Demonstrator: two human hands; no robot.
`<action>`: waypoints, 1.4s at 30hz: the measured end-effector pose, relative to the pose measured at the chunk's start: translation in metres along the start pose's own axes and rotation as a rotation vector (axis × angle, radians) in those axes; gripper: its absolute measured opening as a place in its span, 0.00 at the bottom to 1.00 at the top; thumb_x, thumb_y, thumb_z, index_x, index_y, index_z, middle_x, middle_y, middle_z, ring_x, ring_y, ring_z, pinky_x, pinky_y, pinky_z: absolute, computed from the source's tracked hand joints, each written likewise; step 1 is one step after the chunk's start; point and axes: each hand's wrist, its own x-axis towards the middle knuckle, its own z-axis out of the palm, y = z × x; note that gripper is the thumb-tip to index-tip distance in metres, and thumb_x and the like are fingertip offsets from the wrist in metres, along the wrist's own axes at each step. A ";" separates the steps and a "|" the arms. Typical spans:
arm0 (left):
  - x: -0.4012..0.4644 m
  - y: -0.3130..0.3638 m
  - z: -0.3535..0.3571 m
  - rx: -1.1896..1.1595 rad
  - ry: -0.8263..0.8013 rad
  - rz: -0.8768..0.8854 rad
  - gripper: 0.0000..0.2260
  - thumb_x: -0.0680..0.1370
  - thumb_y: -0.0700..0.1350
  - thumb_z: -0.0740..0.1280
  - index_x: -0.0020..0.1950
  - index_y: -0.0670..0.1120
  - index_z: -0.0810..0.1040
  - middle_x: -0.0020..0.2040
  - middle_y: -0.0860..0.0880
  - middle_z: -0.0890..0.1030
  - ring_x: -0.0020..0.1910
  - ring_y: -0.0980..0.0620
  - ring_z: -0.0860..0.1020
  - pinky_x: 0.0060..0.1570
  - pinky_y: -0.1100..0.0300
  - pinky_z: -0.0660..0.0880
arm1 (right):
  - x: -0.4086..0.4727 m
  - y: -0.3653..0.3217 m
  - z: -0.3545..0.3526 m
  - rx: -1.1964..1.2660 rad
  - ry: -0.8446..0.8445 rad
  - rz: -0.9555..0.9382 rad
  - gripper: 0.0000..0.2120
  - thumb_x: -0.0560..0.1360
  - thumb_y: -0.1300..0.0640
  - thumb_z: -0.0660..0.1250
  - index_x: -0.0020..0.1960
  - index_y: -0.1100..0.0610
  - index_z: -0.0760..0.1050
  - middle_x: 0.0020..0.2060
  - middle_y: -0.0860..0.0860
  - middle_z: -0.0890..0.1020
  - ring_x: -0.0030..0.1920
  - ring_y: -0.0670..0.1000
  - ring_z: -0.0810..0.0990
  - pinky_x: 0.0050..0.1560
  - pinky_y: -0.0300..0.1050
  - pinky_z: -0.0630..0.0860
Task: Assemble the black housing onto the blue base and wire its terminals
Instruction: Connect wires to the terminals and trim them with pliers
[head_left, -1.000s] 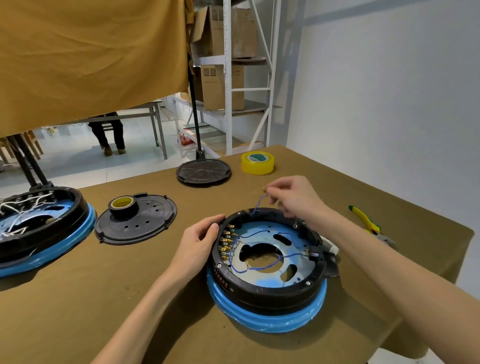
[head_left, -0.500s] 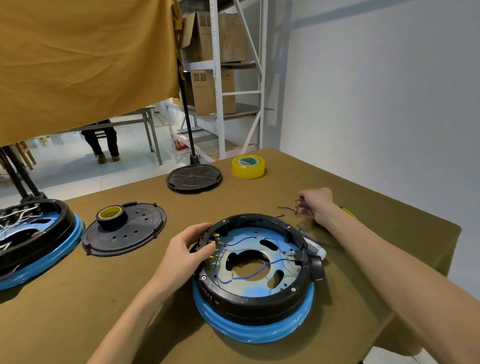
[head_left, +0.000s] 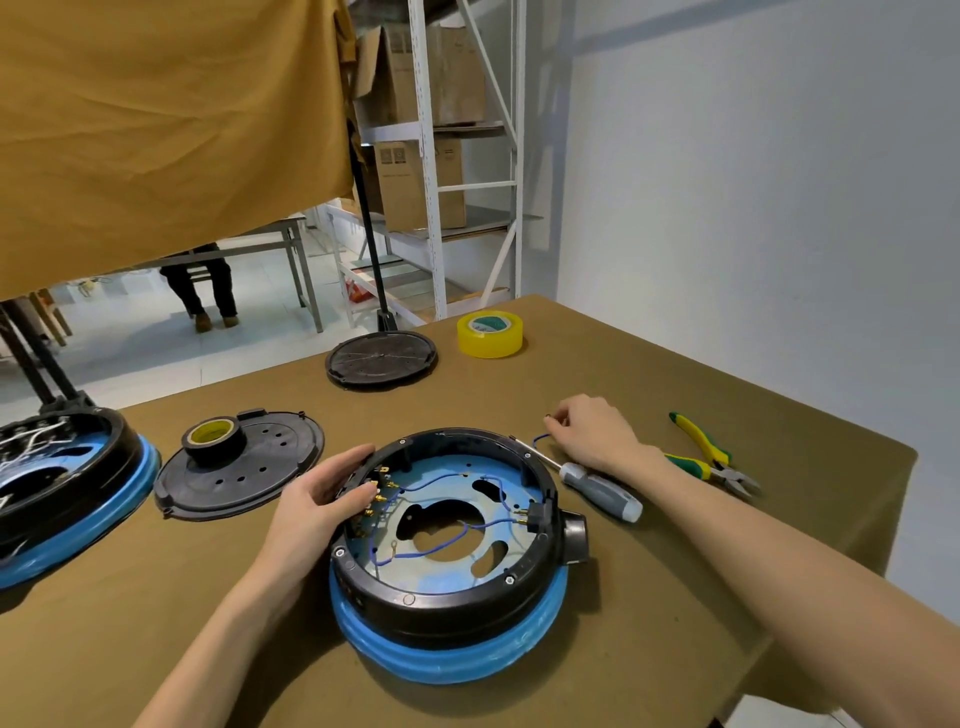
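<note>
Table (head_left: 675, 374) covered in matte olive-brown cloth; white wall right, metal shelving with cardboard boxes far. Left edge: a second black-on-blue unit (head_left: 62, 499). Two flat black round plastic lids, the nearer one (head_left: 244, 467) carrying a black tape roll. Centre near: ring-shaped black plastic housing (head_left: 447, 597) seated on the glossy blue round base (head_left: 452, 654). Left hand (head_left: 317, 499), fingers relaxed, rests on the housing's left rim. Right hand (head_left: 592, 434) pinches a thin blue wire (head_left: 540, 439) just right of the housing. One grey-handled screwdriver (head_left: 597, 488); one pair of yellow-green pliers (head_left: 706, 457).

Black ring housing (head_left: 441, 597) sits seated on the blue base (head_left: 452, 654), flat on counter. Inside, blue wires (head_left: 441, 540) loop between brass terminals (head_left: 376, 496); one loose blue wire (head_left: 540, 440) lies just outside the rim.
</note>
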 end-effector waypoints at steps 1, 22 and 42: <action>0.000 0.000 0.000 0.005 0.002 0.005 0.20 0.76 0.39 0.74 0.66 0.54 0.82 0.61 0.54 0.85 0.61 0.53 0.82 0.63 0.48 0.79 | 0.002 -0.006 0.002 -0.019 -0.002 0.055 0.18 0.82 0.43 0.63 0.48 0.56 0.81 0.44 0.54 0.84 0.45 0.56 0.83 0.52 0.55 0.81; 0.003 -0.002 -0.005 0.204 -0.042 0.084 0.15 0.78 0.45 0.74 0.61 0.61 0.80 0.58 0.61 0.83 0.57 0.69 0.78 0.55 0.65 0.74 | -0.041 -0.084 -0.025 0.389 0.038 -0.315 0.04 0.84 0.60 0.60 0.56 0.53 0.72 0.37 0.50 0.83 0.40 0.48 0.82 0.44 0.43 0.76; -0.008 -0.013 0.007 0.039 0.084 0.118 0.11 0.81 0.40 0.69 0.62 0.49 0.82 0.55 0.53 0.85 0.53 0.62 0.81 0.48 0.71 0.76 | -0.091 -0.145 0.008 0.522 -0.379 -0.464 0.07 0.79 0.63 0.70 0.54 0.62 0.86 0.40 0.54 0.88 0.35 0.46 0.84 0.42 0.37 0.80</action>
